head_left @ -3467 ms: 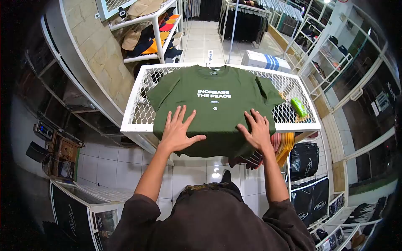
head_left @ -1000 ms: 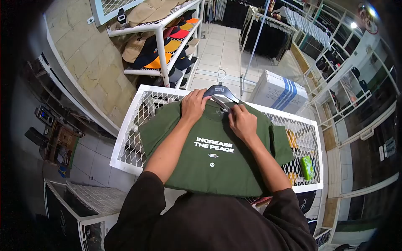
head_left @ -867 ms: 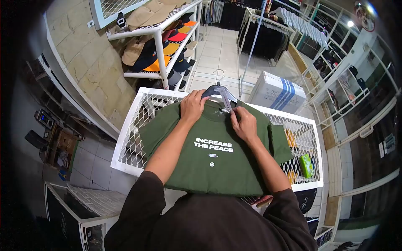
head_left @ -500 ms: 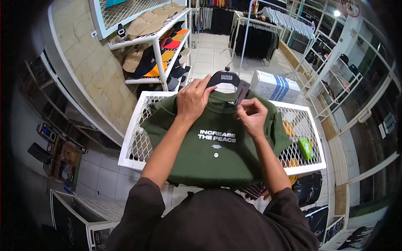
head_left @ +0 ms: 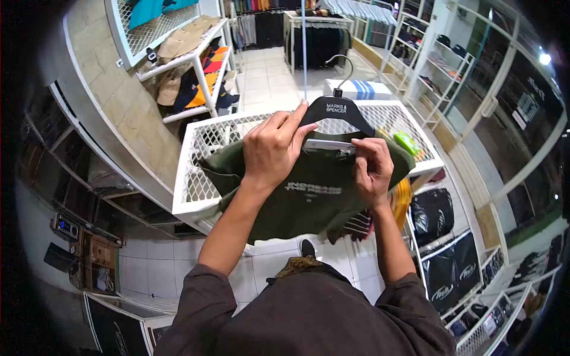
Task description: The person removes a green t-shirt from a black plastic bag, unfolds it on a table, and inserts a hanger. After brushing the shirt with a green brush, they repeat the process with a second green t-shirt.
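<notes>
A green shirt [head_left: 297, 207] with blurred white lettering hangs on a black hanger [head_left: 336, 109] that reads "MARKS & SPENCER". My left hand [head_left: 274, 145] is closed on the hanger's left arm near the shirt's collar. A white tag [head_left: 329, 145] lies across the collar opening, and my right hand [head_left: 373, 169] pinches its right end between thumb and fingers. The hanger's metal hook [head_left: 344, 71] points up and away from me. The shirt's lower part hangs over the near edge of the white mesh table [head_left: 193, 172].
On the table's right side lies a bright green item [head_left: 407, 143]. Behind the table is a white box with blue stripes [head_left: 362, 90]. Cap shelves [head_left: 205, 71] stand at the back left, a clothes rack [head_left: 317, 38] further back. Black bags [head_left: 432, 213] are at the lower right.
The shirt and hanger have been raised and tipped toward me, and the lower hem now hangs down. The tag has turned from upright to nearly level. The view has shifted right.
</notes>
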`<control>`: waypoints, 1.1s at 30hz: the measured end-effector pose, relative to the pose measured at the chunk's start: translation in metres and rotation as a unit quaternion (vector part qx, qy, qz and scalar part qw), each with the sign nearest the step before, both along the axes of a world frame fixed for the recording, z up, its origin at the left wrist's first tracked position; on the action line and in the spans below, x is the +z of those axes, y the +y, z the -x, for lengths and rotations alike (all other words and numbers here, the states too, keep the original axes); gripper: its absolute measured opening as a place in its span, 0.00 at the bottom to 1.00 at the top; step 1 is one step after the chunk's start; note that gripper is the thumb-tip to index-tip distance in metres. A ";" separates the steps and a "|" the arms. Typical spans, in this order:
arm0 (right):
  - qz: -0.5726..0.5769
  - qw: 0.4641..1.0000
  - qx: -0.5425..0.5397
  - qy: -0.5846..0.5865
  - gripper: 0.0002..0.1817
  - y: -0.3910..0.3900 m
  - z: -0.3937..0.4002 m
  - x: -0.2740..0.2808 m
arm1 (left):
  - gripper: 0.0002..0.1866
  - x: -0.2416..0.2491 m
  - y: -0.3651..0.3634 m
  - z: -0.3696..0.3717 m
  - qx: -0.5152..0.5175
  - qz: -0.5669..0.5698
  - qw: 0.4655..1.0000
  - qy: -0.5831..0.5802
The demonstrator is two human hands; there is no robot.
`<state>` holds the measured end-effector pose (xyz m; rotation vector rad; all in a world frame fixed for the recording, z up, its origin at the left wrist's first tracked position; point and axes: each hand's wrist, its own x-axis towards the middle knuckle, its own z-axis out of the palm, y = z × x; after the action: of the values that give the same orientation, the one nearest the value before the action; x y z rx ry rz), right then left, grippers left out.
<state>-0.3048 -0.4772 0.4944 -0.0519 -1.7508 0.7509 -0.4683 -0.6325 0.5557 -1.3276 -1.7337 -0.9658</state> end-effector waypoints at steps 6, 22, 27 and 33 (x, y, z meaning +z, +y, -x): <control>-0.021 0.993 -0.114 -0.037 0.20 -0.028 -0.064 0.005 | 0.22 0.005 -0.002 -0.048 -0.065 0.012 0.998 -0.019; -0.176 0.957 -0.178 -0.144 0.26 -0.001 -0.160 0.012 | 0.22 -0.020 0.060 -0.146 -0.104 -0.004 0.995 -0.006; -0.178 0.921 -0.327 -0.118 0.25 0.062 -0.221 0.018 | 0.22 -0.024 0.083 -0.179 -0.082 0.008 0.996 -0.035; -0.107 0.958 -0.152 -0.218 0.13 0.132 -0.248 -0.024 | 0.20 -0.019 0.090 -0.216 -0.076 0.075 0.992 -0.060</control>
<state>-0.0573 -0.3456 0.4704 -0.3560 -2.1700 0.3330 -0.2520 -0.5422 0.5369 -1.5444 -1.8460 -1.0356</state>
